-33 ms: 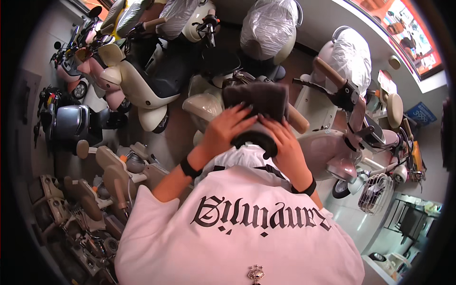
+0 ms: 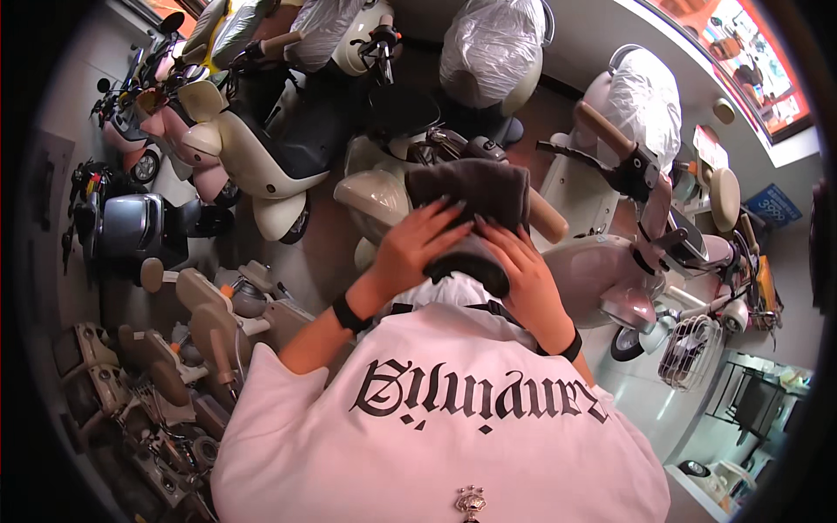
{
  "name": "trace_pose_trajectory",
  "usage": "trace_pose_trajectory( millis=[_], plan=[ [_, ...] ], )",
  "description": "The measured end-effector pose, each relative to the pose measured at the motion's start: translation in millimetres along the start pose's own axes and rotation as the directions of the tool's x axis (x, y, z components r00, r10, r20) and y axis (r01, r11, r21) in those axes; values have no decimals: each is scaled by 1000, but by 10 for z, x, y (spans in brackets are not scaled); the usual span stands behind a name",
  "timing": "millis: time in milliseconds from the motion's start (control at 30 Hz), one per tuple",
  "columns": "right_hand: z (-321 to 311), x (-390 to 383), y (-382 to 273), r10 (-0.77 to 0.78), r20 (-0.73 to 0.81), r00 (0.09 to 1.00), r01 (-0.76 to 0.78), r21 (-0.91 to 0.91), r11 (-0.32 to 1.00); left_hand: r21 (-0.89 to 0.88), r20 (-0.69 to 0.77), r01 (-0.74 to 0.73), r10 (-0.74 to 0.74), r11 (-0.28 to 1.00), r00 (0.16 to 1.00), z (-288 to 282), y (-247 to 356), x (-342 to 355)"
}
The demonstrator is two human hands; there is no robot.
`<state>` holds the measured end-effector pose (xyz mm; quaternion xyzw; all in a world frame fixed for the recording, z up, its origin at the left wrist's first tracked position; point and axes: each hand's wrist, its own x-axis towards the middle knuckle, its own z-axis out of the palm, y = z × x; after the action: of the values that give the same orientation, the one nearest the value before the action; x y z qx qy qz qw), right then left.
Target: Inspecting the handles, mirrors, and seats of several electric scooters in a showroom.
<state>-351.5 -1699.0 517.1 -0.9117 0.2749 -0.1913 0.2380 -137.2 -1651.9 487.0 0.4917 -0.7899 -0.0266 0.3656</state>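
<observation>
A folded dark brown cloth [image 2: 471, 185] is between my two hands, just beyond my chest. My left hand [image 2: 410, 244] covers its left side, with the fingers stretched inward across the top. On the right side lies my right hand [image 2: 527, 275], its fingers pointing up and toward the middle. The near part of the cloth bulges below the fingertips, close to my white shirt [image 2: 488, 357]. Both thumbs are hidden, and so is the cloth's underside. Each wrist wears a black band. Right beyond the cloth is a cream scooter [image 2: 375, 196] with a tan handlebar grip [image 2: 547, 216].
Scooters crowd around me: a cream one with a black seat [image 2: 301, 144] at far left, a dark grey one [image 2: 131, 222] at left, and a pale pink one [image 2: 593, 275] at right. Plastic-wrapped seats [image 2: 493, 52] stand along the far wall. A wire basket [image 2: 689, 353] is at right.
The cloth's far edge sits slightly lower, and its near part looks smoother and tucked in. My left hand has shifted slightly nearer to me. The scooters look the same.
</observation>
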Motion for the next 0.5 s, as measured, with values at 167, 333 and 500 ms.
trace_pose_trajectory(
  millis=[167, 333, 500],
  plan=[
    [-50, -156, -19, 2, -102, 995, 22, 234, 972, 81, 68, -90, 84, 993, 994, 41, 22, -26],
    [131, 187, 35, 199, -117, 973, -160, 278, 947, 10, -149, -94, 95, 996, 984, 34, -300, 387],
    [-2, -188, 61, 229, -88, 970, -185, 351, 918, -207, -100, -76, 56, 975, 993, 154, 41, 271]
  ],
)
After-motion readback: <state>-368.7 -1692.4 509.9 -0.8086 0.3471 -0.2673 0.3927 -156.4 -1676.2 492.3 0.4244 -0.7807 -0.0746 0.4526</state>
